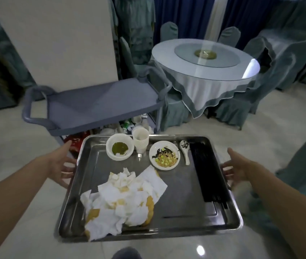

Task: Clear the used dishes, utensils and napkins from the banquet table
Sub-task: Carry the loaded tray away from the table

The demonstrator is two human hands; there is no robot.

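I carry a steel tray (182, 186) in front of me above the floor. My left hand (62, 163) grips its left rim and my right hand (239, 166) grips its right rim. On the tray lie crumpled stained napkins (124, 200) at the front left, a white bowl with green sauce (120, 146), a stack of paper cups (141, 140), a small plate with food scraps (164, 155), a ceramic spoon (184, 151) and a bundle of black chopsticks (208, 172) along the right side.
A grey service cart (99, 101) stands just beyond the tray, with used cups and rubbish on its lower shelf (129, 124). A round banquet table (204, 58) with a glass turntable and covered chairs (288, 71) is further back right. Another chair (305, 165) is at my right.
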